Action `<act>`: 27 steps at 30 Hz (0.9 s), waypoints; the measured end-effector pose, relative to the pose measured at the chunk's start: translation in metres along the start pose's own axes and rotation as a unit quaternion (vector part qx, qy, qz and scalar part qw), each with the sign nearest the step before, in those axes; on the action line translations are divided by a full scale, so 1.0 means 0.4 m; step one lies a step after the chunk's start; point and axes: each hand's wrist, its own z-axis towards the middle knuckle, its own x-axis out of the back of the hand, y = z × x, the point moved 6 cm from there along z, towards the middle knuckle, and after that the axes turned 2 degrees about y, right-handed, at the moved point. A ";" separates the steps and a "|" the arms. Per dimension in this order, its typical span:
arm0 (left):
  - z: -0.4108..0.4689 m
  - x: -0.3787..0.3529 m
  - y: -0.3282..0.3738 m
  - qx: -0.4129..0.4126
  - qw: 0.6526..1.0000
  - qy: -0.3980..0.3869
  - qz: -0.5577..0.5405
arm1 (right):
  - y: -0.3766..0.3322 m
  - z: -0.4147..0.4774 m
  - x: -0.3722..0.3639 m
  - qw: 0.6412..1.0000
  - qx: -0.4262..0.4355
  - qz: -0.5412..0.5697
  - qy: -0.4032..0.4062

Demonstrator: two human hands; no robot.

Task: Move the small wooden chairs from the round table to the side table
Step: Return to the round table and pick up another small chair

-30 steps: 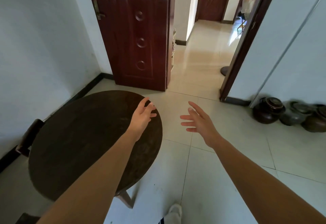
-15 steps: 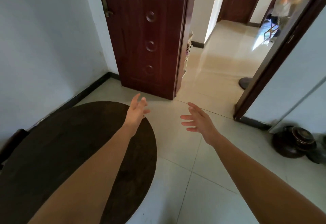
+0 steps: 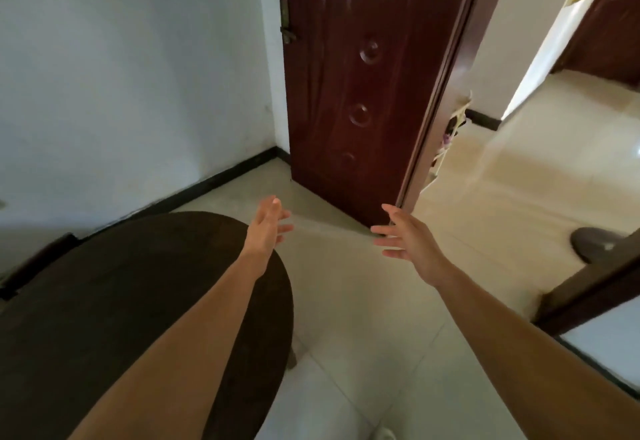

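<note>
The dark round table (image 3: 114,294) fills the lower left of the head view, with nothing standing on the part that shows. A dark wooden chair back (image 3: 38,263) pokes out behind its far left edge, against the wall. My left hand (image 3: 268,228) is stretched out over the table's far right rim, fingers apart and holding nothing. Out over the floor tiles, my right hand (image 3: 405,237) is also spread and holds nothing. No side table is in sight.
A dark red door (image 3: 363,76) stands open straight ahead, beside a white wall with black skirting (image 3: 207,183). A doorway on the right leads to a bright tiled hallway (image 3: 536,180). A dark door frame (image 3: 595,287) and a round dark base (image 3: 595,242) sit at the right edge.
The view has swung left and closer to the door. The pots and the person in the hallway have left the frame. Both hands stay spread and have lifted forward.
</note>
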 end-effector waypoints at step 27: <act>0.812 0.040 0.222 -0.008 0.969 0.237 -0.070 | -0.330 1.116 -0.381 0.956 0.022 -0.106 -0.273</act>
